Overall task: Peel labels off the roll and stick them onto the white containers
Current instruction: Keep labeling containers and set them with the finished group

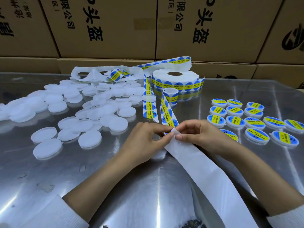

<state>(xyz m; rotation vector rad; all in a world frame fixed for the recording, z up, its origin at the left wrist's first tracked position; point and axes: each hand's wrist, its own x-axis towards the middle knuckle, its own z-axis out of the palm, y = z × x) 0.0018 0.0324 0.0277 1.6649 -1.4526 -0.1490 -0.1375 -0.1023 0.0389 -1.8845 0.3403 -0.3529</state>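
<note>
A roll of round blue-and-yellow labels (176, 80) stands at the back centre of the metal table (115, 186). Its label strip (168, 112) runs down to my hands. My left hand (144, 140) and my right hand (199, 134) both pinch the strip where the labels end, fingertips nearly touching. Below the pinch the empty white backing paper (205, 170) trails toward the lower right. A white container (158, 153) lies partly hidden under my left hand. Several plain white containers (92, 104) are heaped at the left. Several labelled containers (253, 119) lie in rows at the right.
A second label strip (148, 102) hangs down beside the first. Loose used backing paper (98, 74) curls at the back left. Cardboard boxes (107, 27) with black print wall off the back of the table.
</note>
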